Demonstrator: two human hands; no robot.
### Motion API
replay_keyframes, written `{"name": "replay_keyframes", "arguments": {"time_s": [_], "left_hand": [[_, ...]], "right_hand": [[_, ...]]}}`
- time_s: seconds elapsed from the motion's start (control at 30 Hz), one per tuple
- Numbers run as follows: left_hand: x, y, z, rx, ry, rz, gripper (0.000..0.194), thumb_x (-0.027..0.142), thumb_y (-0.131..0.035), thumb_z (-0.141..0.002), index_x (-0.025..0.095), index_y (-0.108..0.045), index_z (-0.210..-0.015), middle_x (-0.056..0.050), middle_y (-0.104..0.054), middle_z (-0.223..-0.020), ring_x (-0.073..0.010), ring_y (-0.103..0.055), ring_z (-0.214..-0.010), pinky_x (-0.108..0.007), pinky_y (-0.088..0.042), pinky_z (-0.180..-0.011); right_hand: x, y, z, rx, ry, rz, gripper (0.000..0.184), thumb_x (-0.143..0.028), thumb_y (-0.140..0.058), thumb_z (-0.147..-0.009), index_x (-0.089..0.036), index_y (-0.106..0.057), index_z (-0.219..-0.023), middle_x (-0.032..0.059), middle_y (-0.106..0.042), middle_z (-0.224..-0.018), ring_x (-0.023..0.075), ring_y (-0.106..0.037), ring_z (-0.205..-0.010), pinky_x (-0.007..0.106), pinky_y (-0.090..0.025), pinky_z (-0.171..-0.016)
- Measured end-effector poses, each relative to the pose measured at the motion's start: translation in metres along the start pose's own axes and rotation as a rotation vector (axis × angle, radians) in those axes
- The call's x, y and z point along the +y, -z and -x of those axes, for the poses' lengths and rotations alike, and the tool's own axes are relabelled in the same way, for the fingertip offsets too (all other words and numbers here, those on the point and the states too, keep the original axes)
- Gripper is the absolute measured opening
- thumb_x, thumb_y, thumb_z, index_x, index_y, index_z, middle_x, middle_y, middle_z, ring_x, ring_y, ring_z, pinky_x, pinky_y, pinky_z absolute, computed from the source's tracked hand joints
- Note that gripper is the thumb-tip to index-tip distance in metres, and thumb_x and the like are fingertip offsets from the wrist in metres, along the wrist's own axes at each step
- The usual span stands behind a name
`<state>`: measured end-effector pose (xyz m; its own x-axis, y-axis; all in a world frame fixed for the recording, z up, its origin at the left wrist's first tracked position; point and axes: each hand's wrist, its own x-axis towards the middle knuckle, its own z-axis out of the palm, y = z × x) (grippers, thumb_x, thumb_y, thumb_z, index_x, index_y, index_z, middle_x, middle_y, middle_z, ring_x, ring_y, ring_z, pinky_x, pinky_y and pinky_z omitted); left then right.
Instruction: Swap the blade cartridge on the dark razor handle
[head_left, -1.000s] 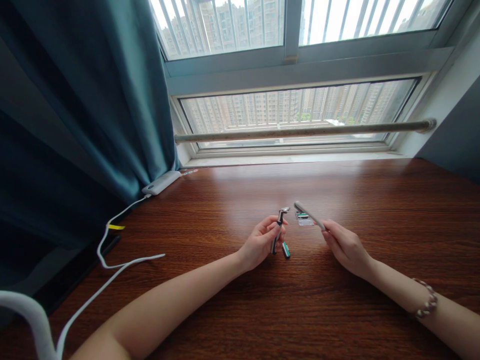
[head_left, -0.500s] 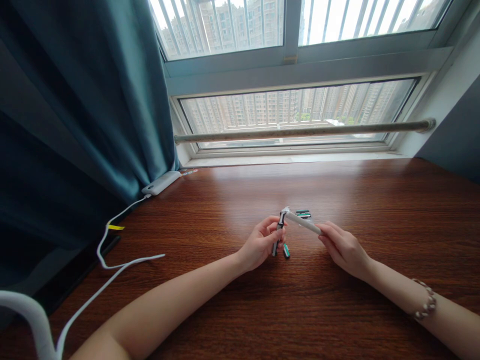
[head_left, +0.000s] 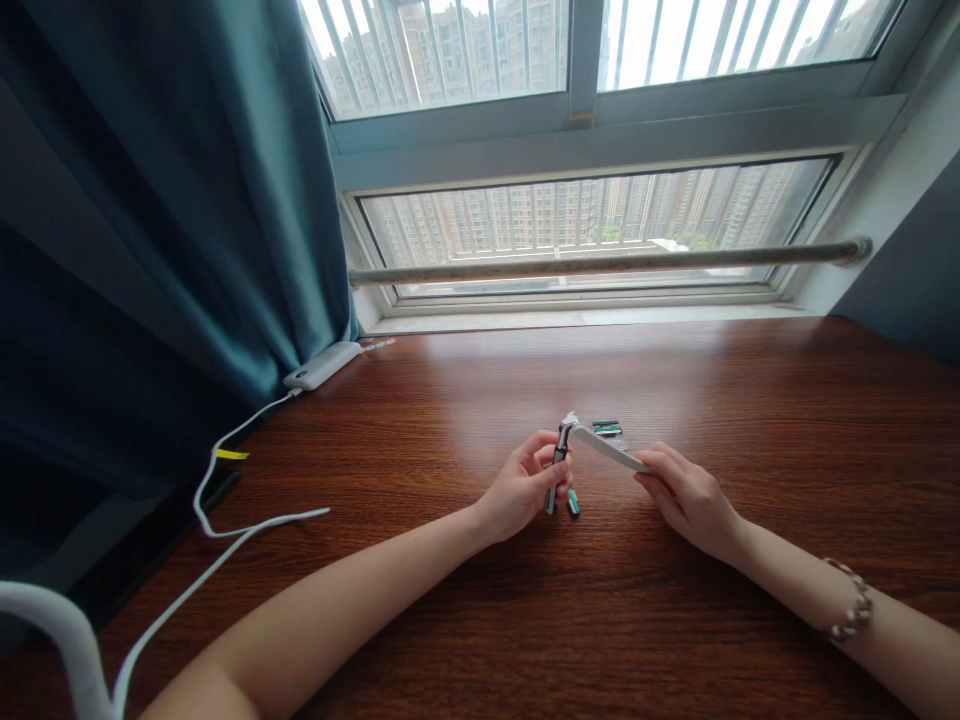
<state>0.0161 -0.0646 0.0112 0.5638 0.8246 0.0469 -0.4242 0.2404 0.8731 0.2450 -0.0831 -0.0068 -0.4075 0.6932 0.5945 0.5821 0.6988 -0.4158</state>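
My left hand is closed around a dark razor handle, holding it upright with its lower end near the wooden table. My right hand pinches a slim white stick-like tool whose far tip touches the top of the razor handle. A small green razor cartridge lies on the table just below my left fingers. Behind the tool sits a clear holder with green cartridges.
A white power bank lies at the table's back left by a teal curtain, its white cable trailing toward the near left. A window and a metal rail run along the back. I wear a bead bracelet.
My right hand swung the white tool leftward until its tip met the top of the razor handle. My left hand stayed almost still.
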Motion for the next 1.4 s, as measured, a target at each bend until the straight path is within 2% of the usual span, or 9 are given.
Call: {"name": "replay_keyframes", "arguments": {"time_s": [0.07,0.13,0.2,0.37,0.6,0.73,0.87,1.0,1.4], "left_hand": [[0.0002,0.0001,0.0002,-0.006,0.005,0.004,0.017,0.024,-0.059,-0.075,0.020,-0.048,-0.088,0.004,-0.044,-0.067,-0.0059,-0.044,-0.056,-0.022,-0.035,-0.054],[0.0003,0.0003,0.0004,-0.014,0.008,0.012,0.018,0.027,-0.059,-0.076,0.019,-0.049,-0.089,0.003,-0.045,-0.067,-0.0060,-0.043,-0.056,-0.022,-0.034,-0.054],[0.0005,0.0004,0.0007,-0.016,0.008,0.018,0.021,0.030,-0.059,-0.075,0.019,-0.050,-0.090,0.003,-0.045,-0.068,-0.0062,-0.043,-0.055,-0.022,-0.034,-0.053],[0.0009,0.0000,0.0012,-0.039,0.009,0.025,0.021,0.031,-0.058,-0.076,0.019,-0.050,-0.091,0.003,-0.045,-0.067,-0.0062,-0.043,-0.055,-0.022,-0.034,-0.054],[-0.0004,0.0009,0.0012,-0.057,-0.002,0.027,0.019,0.029,-0.056,-0.078,0.019,-0.050,-0.092,0.002,-0.044,-0.069,-0.0062,-0.043,-0.056,-0.023,-0.033,-0.055],[-0.0004,0.0010,0.0013,-0.051,0.005,0.026,0.020,0.031,-0.057,-0.077,0.019,-0.050,-0.092,0.002,-0.044,-0.068,-0.0062,-0.043,-0.056,-0.023,-0.033,-0.056],[-0.0002,0.0011,0.0014,-0.060,-0.001,0.019,0.020,0.031,-0.056,-0.077,0.019,-0.050,-0.092,0.002,-0.044,-0.068,-0.0068,-0.043,-0.056,-0.023,-0.033,-0.056],[-0.0004,0.0010,0.0014,-0.046,-0.002,0.021,0.020,0.032,-0.057,-0.077,0.020,-0.051,-0.092,0.002,-0.044,-0.068,-0.0069,-0.042,-0.056,-0.024,-0.033,-0.056],[-0.0005,0.0012,0.0014,-0.055,-0.003,0.028,0.020,0.032,-0.055,-0.078,0.020,-0.052,-0.094,0.002,-0.044,-0.068,-0.0072,-0.042,-0.057,-0.024,-0.034,-0.057]], "right_hand": [[0.0006,-0.0002,-0.0001,-0.004,-0.016,0.012,0.015,-0.015,-0.038,-0.086,-0.020,-0.046,-0.099,0.0028,-0.048,-0.076,0.0132,-0.047,-0.063,0.024,-0.041,-0.060],[0.0017,-0.0005,0.0006,0.075,-0.064,0.024,0.015,-0.017,-0.038,-0.086,-0.019,-0.046,-0.098,0.0034,-0.049,-0.076,0.0141,-0.048,-0.064,0.025,-0.042,-0.060],[0.0022,-0.0006,0.0014,0.102,-0.085,0.023,0.017,-0.019,-0.036,-0.087,-0.018,-0.046,-0.100,0.0043,-0.051,-0.076,0.0151,-0.051,-0.066,0.026,-0.043,-0.062],[-0.0001,0.0000,0.0008,-0.048,-0.022,-0.020,0.026,-0.018,-0.031,-0.088,-0.018,-0.045,-0.110,0.0074,-0.055,-0.086,0.0170,-0.055,-0.078,0.027,-0.045,-0.070],[0.0004,-0.0003,0.0006,-0.072,-0.042,-0.057,0.028,-0.017,-0.032,-0.089,-0.018,-0.044,-0.114,0.0083,-0.057,-0.089,0.0177,-0.056,-0.083,0.028,-0.045,-0.073],[0.0013,-0.0010,0.0005,-0.025,-0.071,-0.045,0.027,-0.018,-0.032,-0.089,-0.018,-0.045,-0.113,0.0089,-0.057,-0.092,0.0178,-0.056,-0.083,0.028,-0.046,-0.072],[0.0009,-0.0014,-0.0007,-0.060,-0.048,-0.050,0.027,-0.018,-0.032,-0.089,-0.018,-0.045,-0.112,0.0085,-0.058,-0.090,0.0169,-0.056,-0.081,0.027,-0.046,-0.071],[0.0002,-0.0013,-0.0017,-0.005,-0.077,-0.014,0.024,-0.020,-0.032,-0.089,-0.018,-0.048,-0.107,0.0087,-0.058,-0.090,0.0174,-0.057,-0.081,0.027,-0.046,-0.071],[0.0008,-0.0007,-0.0011,-0.032,-0.067,-0.020,0.023,-0.019,-0.033,-0.088,-0.018,-0.047,-0.107,0.0078,-0.058,-0.088,0.0171,-0.056,-0.080,0.027,-0.045,-0.070]]}}
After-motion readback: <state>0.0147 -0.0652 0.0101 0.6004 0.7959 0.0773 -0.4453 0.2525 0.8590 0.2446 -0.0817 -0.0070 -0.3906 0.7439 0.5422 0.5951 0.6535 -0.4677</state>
